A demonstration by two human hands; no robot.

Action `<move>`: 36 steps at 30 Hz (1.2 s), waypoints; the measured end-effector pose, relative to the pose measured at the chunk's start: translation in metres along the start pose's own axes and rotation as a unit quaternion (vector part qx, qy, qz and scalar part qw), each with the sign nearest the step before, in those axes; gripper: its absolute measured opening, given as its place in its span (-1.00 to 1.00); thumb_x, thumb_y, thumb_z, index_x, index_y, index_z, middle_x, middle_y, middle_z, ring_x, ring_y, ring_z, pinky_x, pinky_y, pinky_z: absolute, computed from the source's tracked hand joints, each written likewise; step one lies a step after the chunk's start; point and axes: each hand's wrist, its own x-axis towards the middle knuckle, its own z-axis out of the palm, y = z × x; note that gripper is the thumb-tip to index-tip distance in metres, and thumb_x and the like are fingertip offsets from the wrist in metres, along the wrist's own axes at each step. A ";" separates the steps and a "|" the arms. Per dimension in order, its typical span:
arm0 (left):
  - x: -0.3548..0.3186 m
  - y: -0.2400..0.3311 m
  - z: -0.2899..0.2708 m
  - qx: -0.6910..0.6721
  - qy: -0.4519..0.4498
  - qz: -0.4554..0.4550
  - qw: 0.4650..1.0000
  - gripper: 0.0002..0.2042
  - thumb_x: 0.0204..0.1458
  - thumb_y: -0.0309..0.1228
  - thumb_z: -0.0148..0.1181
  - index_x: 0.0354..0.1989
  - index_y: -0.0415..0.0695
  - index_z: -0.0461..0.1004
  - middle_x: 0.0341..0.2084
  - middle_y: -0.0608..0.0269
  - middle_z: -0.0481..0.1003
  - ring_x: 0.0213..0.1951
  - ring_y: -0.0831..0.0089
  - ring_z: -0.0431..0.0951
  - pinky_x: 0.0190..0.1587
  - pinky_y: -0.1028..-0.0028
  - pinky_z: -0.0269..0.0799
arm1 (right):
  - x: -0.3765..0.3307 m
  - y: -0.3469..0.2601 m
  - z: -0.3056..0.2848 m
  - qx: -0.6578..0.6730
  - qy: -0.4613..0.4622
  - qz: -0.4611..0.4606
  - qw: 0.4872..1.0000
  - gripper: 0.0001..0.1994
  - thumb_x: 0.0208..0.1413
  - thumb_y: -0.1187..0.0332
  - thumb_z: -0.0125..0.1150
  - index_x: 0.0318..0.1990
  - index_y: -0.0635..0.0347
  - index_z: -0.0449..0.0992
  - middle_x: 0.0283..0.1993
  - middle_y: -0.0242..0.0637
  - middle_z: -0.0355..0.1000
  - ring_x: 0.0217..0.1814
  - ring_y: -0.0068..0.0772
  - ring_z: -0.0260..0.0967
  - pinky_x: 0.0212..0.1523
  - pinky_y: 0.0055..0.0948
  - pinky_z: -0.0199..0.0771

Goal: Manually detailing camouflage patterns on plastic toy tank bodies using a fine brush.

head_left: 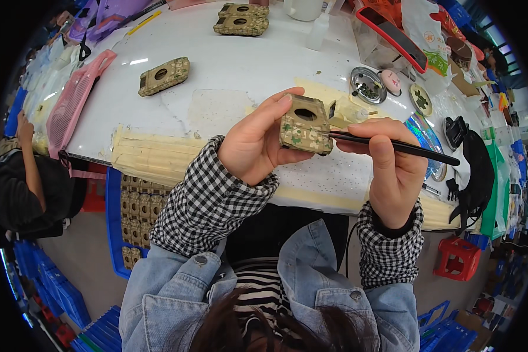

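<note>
My left hand grips a camouflage-patterned tan and green casing, a small box shape with a dark oval opening in its upper face. It is raised over the table and tilted toward me. My right hand holds a slim black pointed tool between thumb and fingers. Its fine tip meets the casing's face near the right edge, below the opening. Whether the tool is tweezers or a brush I cannot tell. Another camouflage casing lies on the table at left, and a further pair stands at the far edge.
A round metal dish with dark bits and a small yellowish dish lie at right, near a red-framed phone. A blue crate of casings sits below the table's left edge. At left, another person's arm shows.
</note>
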 end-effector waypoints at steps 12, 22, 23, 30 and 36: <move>0.000 0.000 0.001 0.011 0.008 0.003 1.000 -0.56 0.28 -0.18 -0.41 0.26 -0.13 0.02 0.08 -0.11 0.30 -0.02 0.02 0.46 0.01 0.30 0.49 | 0.000 0.001 -0.001 -0.035 -0.007 -0.010 0.999 -0.80 0.23 0.43 -0.02 -0.21 0.44 0.45 -0.24 -0.15 0.42 -0.23 -0.42 0.44 -0.18 -0.52 0.49; 0.001 0.000 0.001 0.014 0.012 0.000 1.000 -0.56 0.28 -0.18 -0.39 0.26 -0.11 0.03 0.08 -0.11 0.31 -0.03 -0.01 0.47 0.00 0.29 0.49 | -0.001 0.004 -0.002 -0.090 0.001 -0.059 0.994 -0.84 0.15 0.48 0.08 -0.21 0.40 0.51 -0.25 -0.19 0.48 -0.24 -0.45 0.38 -0.22 -0.57 0.35; 0.000 0.000 0.001 0.015 0.012 0.000 1.000 -0.56 0.28 -0.18 -0.39 0.26 -0.11 0.02 0.08 -0.11 0.31 -0.03 -0.01 0.46 0.00 0.29 0.49 | -0.001 0.003 -0.002 -0.083 0.001 -0.057 0.995 -0.84 0.16 0.47 0.08 -0.21 0.40 0.50 -0.25 -0.19 0.48 -0.24 -0.45 0.39 -0.22 -0.57 0.36; 0.000 0.001 0.002 0.019 0.013 0.000 1.000 -0.56 0.28 -0.17 -0.40 0.26 -0.11 0.01 0.08 -0.12 0.30 -0.02 0.01 0.46 0.00 0.30 0.49 | -0.002 0.002 0.001 -0.021 0.010 -0.017 1.000 -0.82 0.20 0.46 0.03 -0.19 0.43 0.48 -0.26 -0.18 0.44 -0.23 -0.48 0.42 -0.18 -0.58 0.44; 0.000 0.001 0.001 0.021 0.013 0.002 1.000 -0.56 0.28 -0.17 -0.40 0.25 -0.12 0.02 0.08 -0.11 0.31 -0.02 0.02 0.46 -0.01 0.31 0.50 | -0.002 0.002 0.002 -0.036 0.005 -0.023 0.999 -0.82 0.20 0.46 0.03 -0.19 0.43 0.48 -0.25 -0.17 0.44 -0.23 -0.47 0.42 -0.17 -0.57 0.45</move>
